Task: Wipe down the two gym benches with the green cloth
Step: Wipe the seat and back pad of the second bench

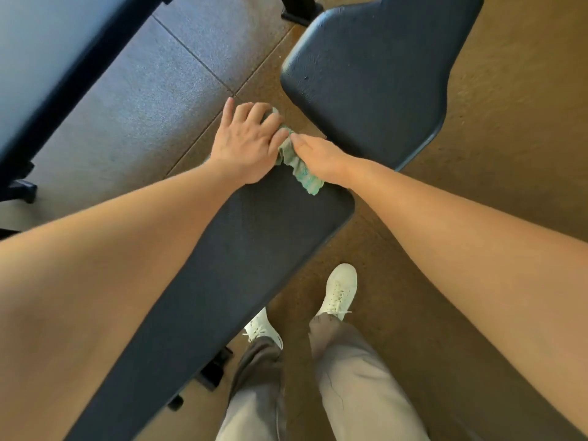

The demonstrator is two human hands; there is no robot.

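A long black padded bench pad (pixel 241 256) runs from bottom left up to the middle. Beyond a gap lies a wider black seat pad (pixel 369 74) in line with it. The green cloth (pixel 297 163) is bunched at the far end of the long pad. My left hand (pixel 246 141) presses on the cloth's left part with fingers curled over it. My right hand (pixel 318 157) pinches the cloth's right side. Most of the cloth is hidden under both hands. A second dark bench (pixel 47 58) fills the upper left corner.
The floor is brown carpet (pixel 493 154) on the right and grey rubber tiles (pixel 152 90) on the left. My legs and white shoes (pixel 339 291) stand right of the long pad. Black frame feet (pixel 213 370) show under the pad, and another base (pixel 299 12) at the top.
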